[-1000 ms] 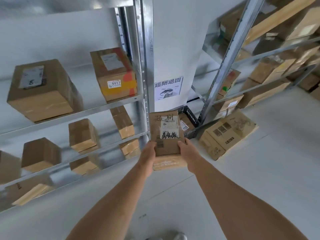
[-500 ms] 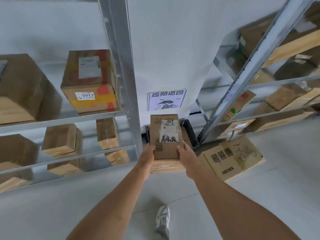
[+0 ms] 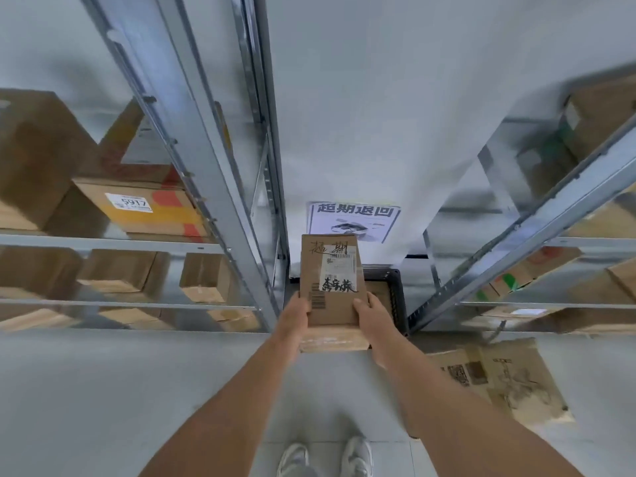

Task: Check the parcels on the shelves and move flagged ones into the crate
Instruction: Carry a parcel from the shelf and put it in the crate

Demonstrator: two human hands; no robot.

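Observation:
I hold a small cardboard parcel (image 3: pixel 330 280) out in front of me, with handwritten marks, a white label and a barcode on its top face. My left hand (image 3: pixel 292 321) grips its left side and my right hand (image 3: pixel 373 321) grips its right side, thumbs on top. Right behind and below the parcel stands the black plastic crate (image 3: pixel 395 297) on the floor between two shelf units, mostly hidden by the parcel. Another box lies inside the crate.
Metal shelves (image 3: pixel 113 242) on the left carry several cardboard boxes, one labelled 5917 (image 3: pixel 137 208). More boxes fill the right-hand shelves (image 3: pixel 557 242). A printed sign (image 3: pixel 354 222) hangs on the white wall above the crate. A flat printed carton (image 3: pixel 495 376) lies on the floor at right.
I have stepped closer to the crate, so the shelves and sign loom larger and have swung leftward. Both hands still hold the parcel, which now hangs over the crate's front.

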